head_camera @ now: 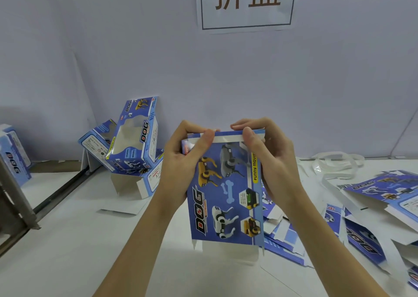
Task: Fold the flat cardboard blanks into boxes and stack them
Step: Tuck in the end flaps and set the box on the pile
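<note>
A blue printed box (226,195), partly formed, is held upright above the white table (74,262) in the middle of the view, its big face with dog pictures and the word "DOG" turned toward the camera. Both hands grasp its top edge. The left hand (181,158) curls round the upper left corner, thumb pressed on the white strip of the top flap (228,138), fingers behind the card. The right hand (269,161) curls round the upper right corner the same way, thumb on that strip, fingers arched over the top.

The back of the box and what the fingers do behind it are hidden. The bottom flaps hang loose, and their shape is hard to make out against the table.

To the left, against the pale wall, finished boxes (133,136) lie in a tilted heap, windows showing. Another box (13,156) is cut off at the left edge, beside a dark metal frame (15,206). To the right, flat blanks (366,217) lie spread in an overlapping pile, partly behind the right forearm. Loose white strapping (334,163) lies beyond them. A paper sign (246,2) with two large characters hangs on the wall, its top cut off.
</note>
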Demonstrator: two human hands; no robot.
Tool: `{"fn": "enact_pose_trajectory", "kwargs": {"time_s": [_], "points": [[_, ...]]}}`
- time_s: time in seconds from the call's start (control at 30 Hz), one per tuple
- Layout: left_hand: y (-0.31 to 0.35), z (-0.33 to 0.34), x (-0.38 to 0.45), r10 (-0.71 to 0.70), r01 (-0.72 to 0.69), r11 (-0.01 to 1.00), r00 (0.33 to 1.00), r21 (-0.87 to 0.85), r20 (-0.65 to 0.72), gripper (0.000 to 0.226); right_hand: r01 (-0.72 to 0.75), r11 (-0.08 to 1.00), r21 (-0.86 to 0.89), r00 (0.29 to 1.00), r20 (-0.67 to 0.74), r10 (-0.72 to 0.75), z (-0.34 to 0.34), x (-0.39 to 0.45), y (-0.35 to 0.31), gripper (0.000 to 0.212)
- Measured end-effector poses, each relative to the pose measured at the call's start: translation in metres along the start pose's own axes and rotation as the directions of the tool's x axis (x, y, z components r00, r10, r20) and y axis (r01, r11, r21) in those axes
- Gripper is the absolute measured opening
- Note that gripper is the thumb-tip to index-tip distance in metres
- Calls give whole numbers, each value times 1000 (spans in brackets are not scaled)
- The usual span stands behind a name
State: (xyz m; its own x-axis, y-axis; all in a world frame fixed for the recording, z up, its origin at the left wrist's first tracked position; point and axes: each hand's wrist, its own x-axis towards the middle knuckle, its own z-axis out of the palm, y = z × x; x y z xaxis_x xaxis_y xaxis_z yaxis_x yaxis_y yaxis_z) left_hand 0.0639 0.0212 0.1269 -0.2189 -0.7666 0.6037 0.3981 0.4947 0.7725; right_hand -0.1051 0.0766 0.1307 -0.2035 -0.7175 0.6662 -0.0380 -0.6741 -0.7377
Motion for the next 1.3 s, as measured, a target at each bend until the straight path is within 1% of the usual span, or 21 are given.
{"fn": "enact_pose_trajectory", "kwargs": {"time_s": [0.13, 0.2, 0.3, 0.4, 0.53, 0.63, 0.7, 0.77, 0.83, 0.87, 0.9, 0.97, 1.03, 1.1, 1.2, 1.3], "points": [[-10, 0, 5, 56, -59, 996, 997, 67, 47, 23, 43, 999, -29, 999, 5, -43, -6, -1, 6, 20], [-14, 2, 5, 78, -85, 992, 994, 97, 70, 28, 65, 996, -64, 998, -7, -66, -8, -6, 10, 19], [-17, 5, 5, 94, -102, 990, 992, 95, 89, 32, 95, 991, -99, 995, -10, -96, -9, -13, 13, 22], [-17, 6, 6, 100, -109, 991, 989, 76, 105, 27, 85, 993, -84, 996, -25, -88, -8, -15, 11, 29], [-16, 4, 6, 114, -128, 986, 985, 104, 129, 22, 78, 996, -49, 996, -39, -80, -8, -13, 9, 23], [-14, 5, 5, 104, -119, 986, 987, 114, 125, 26, 72, 997, -37, 996, -48, -74, -6, -12, 8, 22], [-12, 5, 2, 114, -128, 985, 987, 117, 114, 33, 79, 996, -36, 993, -81, -82, -5, -13, 7, 25], [-13, 4, -3, 106, -119, 987, 988, 112, 112, 47, 82, 996, -40, 984, -156, -88, -4, -13, 7, 27], [-17, 3, -10, 69, -87, 991, 984, 106, 162, 62, 49, 999, 1, 970, -238, -47, -2, -14, 6, 28], [-19, 3, -13, 52, -73, 992, 979, 101, 198, 64, 22, 999, 36, 967, -256, -12, -3, -15, 6, 29], [-22, 2, -15, 52, -76, 992, 974, 100, 222, 65, -9, 998, 55, 967, -253, 23, -4, -14, 6, 29], [-25, 0, -15, 93, -122, 986, 969, 111, 231, 70, -84, 995, 51, 976, -195, 92, -11, -11, 4, 31], [-29, -5, -13, 134, -171, 972, 966, 158, 222, 84, -139, 990, 13, 985, -102, 139, -21, -6, 0, 31], [-33, -11, -11, 135, -182, 962, 965, 202, 227, 95, -169, 985, -32, 985, -43, 167, -28, -4, -5, 28], [-36, -18, -11, 114, -170, 967, 956, 191, 271, 103, -198, 979, -59, 980, -27, 196, -29, -4, -9, 29], [-37, -20, -11, 136, -195, 962, 949, 190, 285, 111, -198, 980, -21, 980, -38, 197, -24, -6, -10, 34]]}}
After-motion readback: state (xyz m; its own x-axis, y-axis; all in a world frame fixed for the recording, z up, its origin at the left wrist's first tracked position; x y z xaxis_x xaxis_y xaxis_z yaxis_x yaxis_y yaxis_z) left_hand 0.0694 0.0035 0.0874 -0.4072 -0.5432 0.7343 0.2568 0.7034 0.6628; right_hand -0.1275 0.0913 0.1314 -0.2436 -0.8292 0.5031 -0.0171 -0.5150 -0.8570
